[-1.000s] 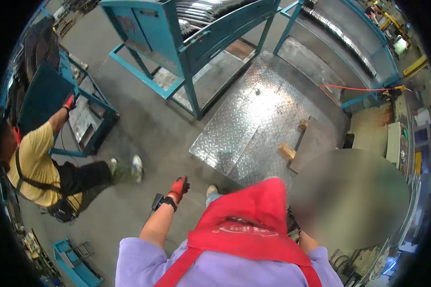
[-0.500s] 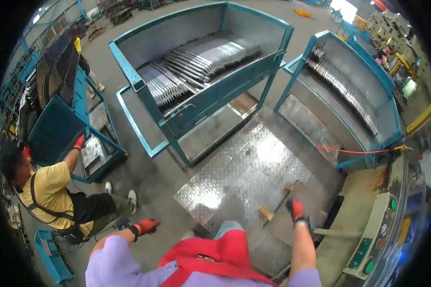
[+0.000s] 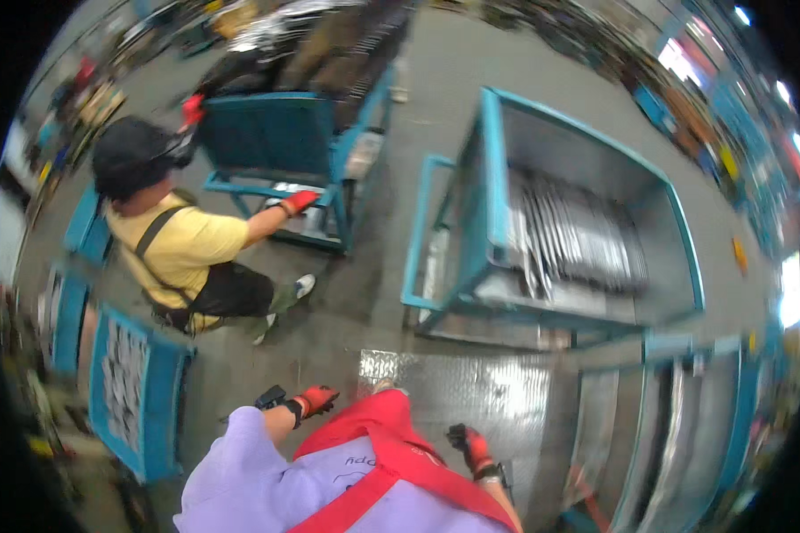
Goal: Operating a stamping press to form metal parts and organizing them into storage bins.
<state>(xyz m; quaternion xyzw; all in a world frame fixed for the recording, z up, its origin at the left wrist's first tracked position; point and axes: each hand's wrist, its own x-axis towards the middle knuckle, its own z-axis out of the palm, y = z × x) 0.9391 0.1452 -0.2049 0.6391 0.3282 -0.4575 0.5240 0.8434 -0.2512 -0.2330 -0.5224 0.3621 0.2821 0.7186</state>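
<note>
My left hand (image 3: 318, 400), in a red glove, hangs beside my red apron (image 3: 364, 426) with loose fingers and nothing in it. On the other side of the apron, my right hand (image 3: 473, 449), in a red glove with dark fingertips, is held over the metal tread plate (image 3: 471, 377). Its fingers are loosely spread, slightly blurred, and I see nothing in them. Nearest ahead is a large blue metal bin (image 3: 498, 178) with stacked toothed metal parts (image 3: 582, 235) inside. Neither hand touches it.
A co-worker in a yellow shirt (image 3: 164, 240) grips a blue cart (image 3: 262, 133) loaded with dark metal sheets (image 3: 329, 53). A blue crate (image 3: 142, 391) of metal parts stands at the left. Another blue bin (image 3: 729, 426) is at the right.
My view has swung left, bringing the co-worker, cart and left crate further in, while the machine at the right has left view. My right hand has come closer to my body.
</note>
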